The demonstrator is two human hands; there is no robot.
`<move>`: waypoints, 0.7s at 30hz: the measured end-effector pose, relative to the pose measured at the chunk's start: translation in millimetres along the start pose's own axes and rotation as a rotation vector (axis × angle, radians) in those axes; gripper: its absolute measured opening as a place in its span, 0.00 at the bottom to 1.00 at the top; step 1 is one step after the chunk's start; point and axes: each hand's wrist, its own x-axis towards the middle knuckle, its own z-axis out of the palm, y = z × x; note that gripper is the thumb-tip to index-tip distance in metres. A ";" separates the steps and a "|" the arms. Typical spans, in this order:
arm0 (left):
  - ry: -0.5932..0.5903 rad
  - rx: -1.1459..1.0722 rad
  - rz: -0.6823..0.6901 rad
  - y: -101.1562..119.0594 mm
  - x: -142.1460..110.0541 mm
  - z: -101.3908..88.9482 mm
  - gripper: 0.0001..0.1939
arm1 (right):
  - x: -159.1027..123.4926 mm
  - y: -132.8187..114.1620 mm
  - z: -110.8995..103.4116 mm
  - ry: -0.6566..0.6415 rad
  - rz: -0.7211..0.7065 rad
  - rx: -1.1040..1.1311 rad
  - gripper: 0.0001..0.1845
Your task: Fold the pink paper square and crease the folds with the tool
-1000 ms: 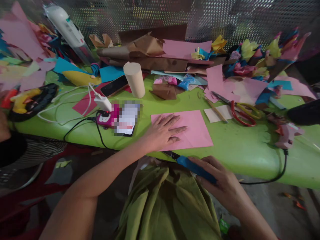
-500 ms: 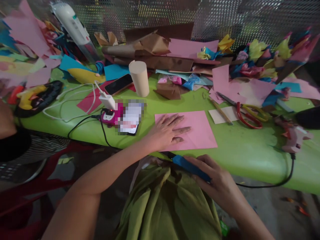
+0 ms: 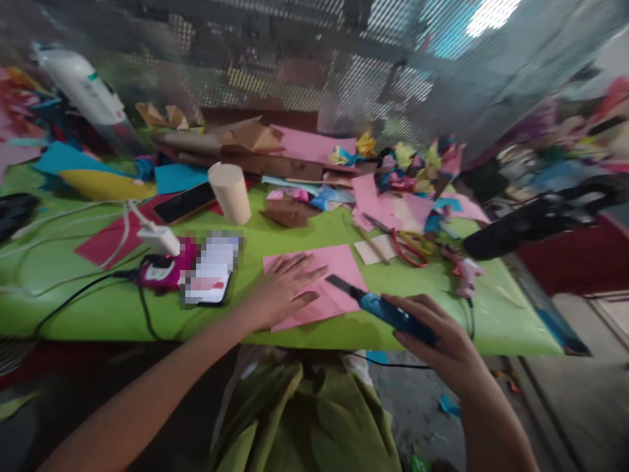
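My left hand (image 3: 279, 291) lies flat with fingers spread on a pink paper sheet (image 3: 339, 269) at the front of the green table (image 3: 432, 308). My right hand (image 3: 439, 338) is closed round the blue handle of a utility knife (image 3: 381, 306). The knife's dark blade points left and sits over the sheet's right part. The whole view is smeared by motion.
Red-handled scissors (image 3: 410, 249) and a pencil (image 3: 369, 244) lie right of the sheet. A beige paper cylinder (image 3: 230, 193), a phone (image 3: 185, 202), a pink device with cables (image 3: 164, 270) and heaps of coloured paper scraps (image 3: 403, 160) cover the rest. A glue gun (image 3: 464, 275) lies near the right edge.
My right hand has lifted the knife from below the table edge up over the pink sheet. The camera has swung right and up. My left hand stays flat on the sheet.
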 end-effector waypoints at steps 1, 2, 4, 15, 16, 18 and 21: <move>0.011 -0.038 -0.009 -1.9 1.6 -2.9 0.29 | 7.8 9.2 -8.8 0.081 0.009 -0.070 0.23; 0.016 -0.065 -0.016 -3.7 3.5 -5.8 0.28 | 16.9 19.6 -17.0 0.170 0.016 -0.144 0.23; 0.030 -0.071 -0.056 -6.7 7.3 -10.9 0.28 | 38.7 41.7 -30.2 0.311 0.036 -0.270 0.24; -0.003 0.141 -0.380 -6.9 27.1 -34.0 0.33 | 145.7 95.9 -40.1 0.407 0.292 -0.603 0.24; -0.020 0.124 -0.404 -7.5 29.1 -36.5 0.31 | 147.7 95.0 -38.5 0.433 0.278 -0.619 0.24; -0.052 0.067 -0.440 -9.7 32.2 -39.9 0.27 | 147.1 91.0 -33.4 0.487 0.217 -0.608 0.23; -0.084 -0.006 -0.462 -15.0 34.5 -39.6 0.22 | 139.1 78.5 -21.3 0.471 0.076 -0.471 0.21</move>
